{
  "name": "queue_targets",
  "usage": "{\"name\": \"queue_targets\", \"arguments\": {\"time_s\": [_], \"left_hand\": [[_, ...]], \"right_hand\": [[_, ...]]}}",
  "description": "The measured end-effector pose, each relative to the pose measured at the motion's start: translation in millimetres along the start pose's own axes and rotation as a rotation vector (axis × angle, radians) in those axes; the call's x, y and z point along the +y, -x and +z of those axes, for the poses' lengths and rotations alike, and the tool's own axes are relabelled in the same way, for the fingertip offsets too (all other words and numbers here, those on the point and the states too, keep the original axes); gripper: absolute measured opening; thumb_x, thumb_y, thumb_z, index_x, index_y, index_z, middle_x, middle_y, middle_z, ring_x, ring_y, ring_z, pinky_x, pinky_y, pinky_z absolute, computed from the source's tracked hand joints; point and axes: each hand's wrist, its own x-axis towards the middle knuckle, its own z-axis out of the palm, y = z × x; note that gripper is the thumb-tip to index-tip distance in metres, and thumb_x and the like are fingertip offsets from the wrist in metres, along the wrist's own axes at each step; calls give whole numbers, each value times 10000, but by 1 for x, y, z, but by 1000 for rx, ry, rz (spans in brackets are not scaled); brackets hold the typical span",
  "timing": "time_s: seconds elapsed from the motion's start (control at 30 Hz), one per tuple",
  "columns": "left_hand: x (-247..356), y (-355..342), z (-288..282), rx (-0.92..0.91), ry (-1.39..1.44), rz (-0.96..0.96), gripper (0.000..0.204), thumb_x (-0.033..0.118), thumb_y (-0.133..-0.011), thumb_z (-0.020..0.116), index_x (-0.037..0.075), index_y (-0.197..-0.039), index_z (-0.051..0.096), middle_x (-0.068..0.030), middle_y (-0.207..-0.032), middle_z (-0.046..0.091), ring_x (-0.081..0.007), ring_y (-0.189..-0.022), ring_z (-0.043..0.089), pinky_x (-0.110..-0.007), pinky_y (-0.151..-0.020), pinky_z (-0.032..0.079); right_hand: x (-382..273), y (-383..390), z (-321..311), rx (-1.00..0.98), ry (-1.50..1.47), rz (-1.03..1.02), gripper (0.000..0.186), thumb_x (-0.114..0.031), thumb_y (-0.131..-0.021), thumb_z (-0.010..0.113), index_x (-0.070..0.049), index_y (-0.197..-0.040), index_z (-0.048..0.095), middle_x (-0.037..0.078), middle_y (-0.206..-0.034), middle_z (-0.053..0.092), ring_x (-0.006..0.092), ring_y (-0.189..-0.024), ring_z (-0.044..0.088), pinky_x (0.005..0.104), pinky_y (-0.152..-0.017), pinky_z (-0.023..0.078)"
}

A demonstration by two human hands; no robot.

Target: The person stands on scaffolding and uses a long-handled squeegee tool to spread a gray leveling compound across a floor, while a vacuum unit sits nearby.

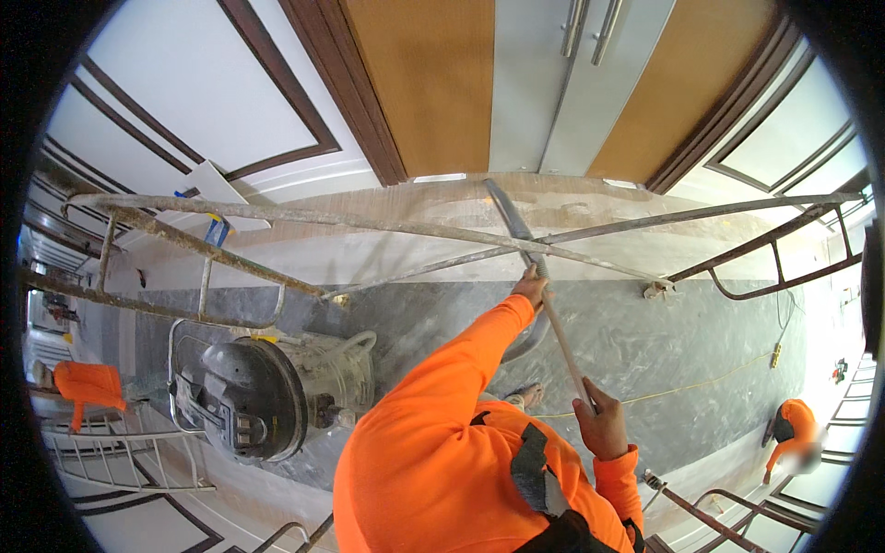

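Observation:
Both my hands are closed around a long grey vacuum wand [564, 346] that slants away from me across the floor. My left hand [530, 288] grips it farther up, just below the crossed scaffold braces. Nearer my body, my right hand [601, 422] holds its lower end. A ribbed grey hose [527, 345] curves down beside the wand below my left hand. The far part of the wand reaches past the braces toward the pale floor strip by the doors. To my left stands a dusty canister vacuum [251, 398] with a black top.
Crossed scaffold braces [415, 226] span the space ahead, between end frames at left and right. Beyond are grey double doors [544, 92]. A yellow cord [687, 380] trails over the dusty grey floor [645, 332]. Another person in orange [800, 426] is at far right; an orange garment [89, 382] shows at left.

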Motion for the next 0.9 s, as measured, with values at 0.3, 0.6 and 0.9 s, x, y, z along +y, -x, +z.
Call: {"name": "queue_targets", "arguments": {"time_s": [0.3,0.6,0.9], "left_hand": [[52,18,-12,-57,-23,144,423,376,-764,782,42,-997,665,-394,-1415,364,-525,-1252,453,-481,-1051,408],[87,100,-61,-11,-64,154,462,536,-843,631,79,-846,704,-166,-1005,627,-404,-1133,514,-545,-970,363],[77,153,-69,-102,-92,145,452,532,-878,585,104,-823,722,-141,-959,628,-345,-1045,547,-628,-989,297]], "right_hand": [[1,31,-14,-15,-27,165,486,-71,-861,629,140,-1289,537,197,-861,689,135,-717,599,306,-629,498],[-21,67,-76,-220,-4,357,529,-48,-844,618,134,-1328,507,222,-1109,674,174,-976,607,280,-819,495],[-30,62,-75,-592,188,524,732,-26,-860,595,-53,-1528,297,111,-728,639,162,-576,615,322,-504,515]]}}
